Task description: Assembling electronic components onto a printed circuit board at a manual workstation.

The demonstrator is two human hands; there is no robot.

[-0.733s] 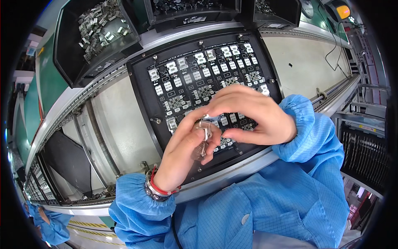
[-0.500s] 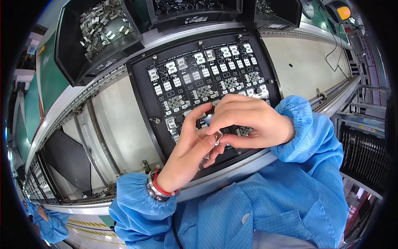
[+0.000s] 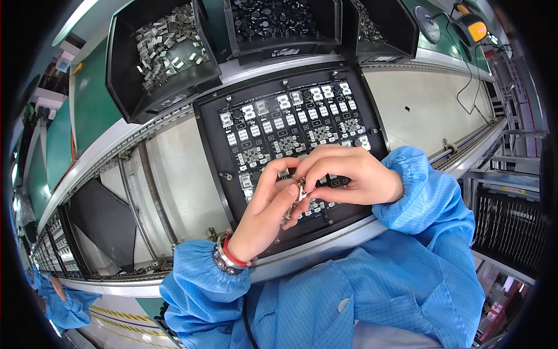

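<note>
My left hand [image 3: 268, 209] is closed loosely around a few small silver metal clips [image 3: 301, 192], which show between the thumb and fingers. Touching the same pieces, my right hand [image 3: 351, 174] has its thumb and fingertips pinched together at the upper clip. Exactly which clip each fingertip grips is partly hidden. Both hands hover over the lower part of a circuit board panel [image 3: 254, 135], crowded with white square parts and small chips. A black frame [image 3: 210, 154] with upright posts surrounds the panel.
Along the far side stand a black bin [image 3: 125, 87] of silver clips, another bin [image 3: 285, 45] of round black components, and a third bin [image 3: 401, 35] of small parts. Conveyor rails [image 3: 157, 192] flank the frame. A slotted black rack [image 3: 505, 227] stands at right.
The view has shifted, so the bins and frame appear lower and further right. My hands stay together, the right fingertips still at the clips.
</note>
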